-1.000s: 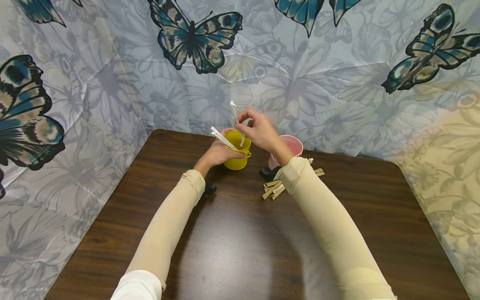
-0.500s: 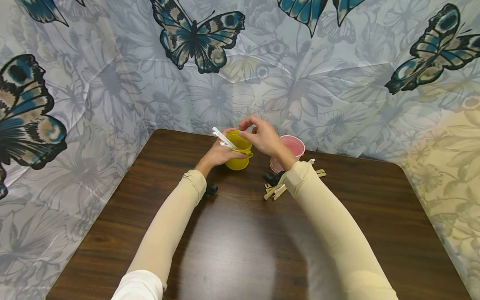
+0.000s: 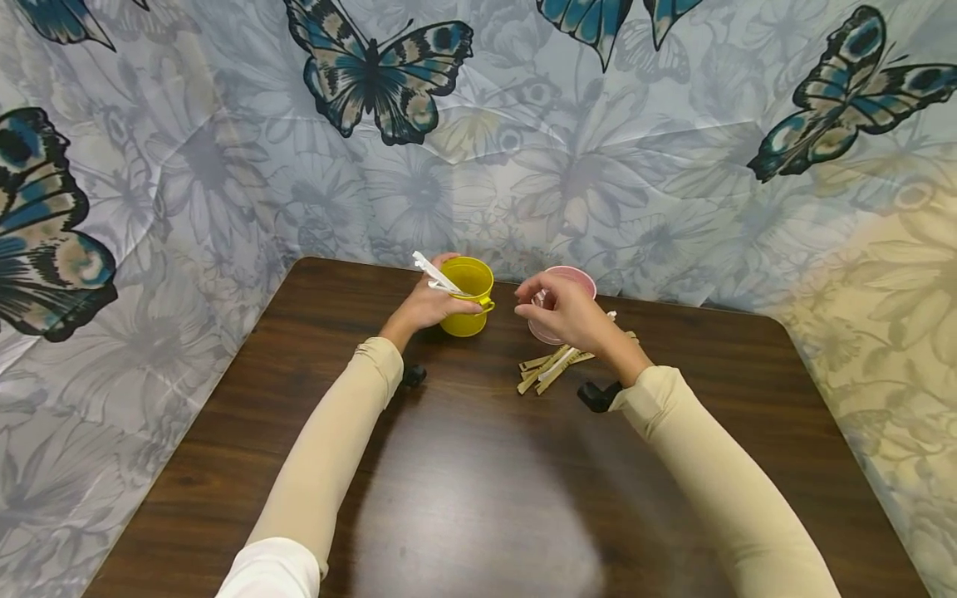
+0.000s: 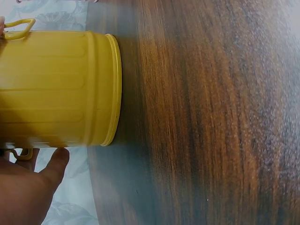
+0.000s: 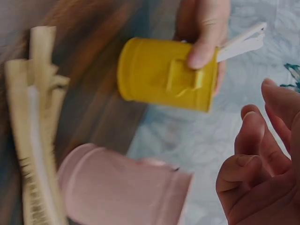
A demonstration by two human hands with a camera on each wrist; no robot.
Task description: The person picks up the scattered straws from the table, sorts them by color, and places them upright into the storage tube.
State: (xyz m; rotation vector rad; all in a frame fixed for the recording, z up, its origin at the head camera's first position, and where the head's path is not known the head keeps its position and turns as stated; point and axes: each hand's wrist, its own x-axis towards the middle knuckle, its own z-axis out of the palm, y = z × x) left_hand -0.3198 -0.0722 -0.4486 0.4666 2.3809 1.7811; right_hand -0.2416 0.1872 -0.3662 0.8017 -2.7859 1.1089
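Near the back edge of the table, my left hand (image 3: 428, 307) grips a small yellow bucket (image 3: 465, 325) by its side, thumb across the front near a handle. Several white paper-wrapped sticks, perhaps straws (image 3: 434, 274), lean out over the bucket's left rim. The right wrist view shows the bucket (image 5: 154, 75) with the left thumb on it. My right hand (image 3: 574, 314) hovers in front of a pink bucket (image 3: 546, 332), fingers loosely bent, holding nothing visible. That pink bucket (image 5: 124, 187) stands below the hand in the right wrist view.
A loose pile of flat tan paper packets (image 3: 532, 378), printed with dark lettering, lies before the pink bucket with a white wrapped stick among them. Black wrist devices (image 3: 598, 397) sit by both wrists. A butterfly-patterned cloth (image 3: 419, 183) hangs behind the wooden table (image 3: 463, 465).
My right hand lowered a white wrapped stick into the yellow bucket, let it go, and moved right to the pink bucket. The left hand has kept its grip.
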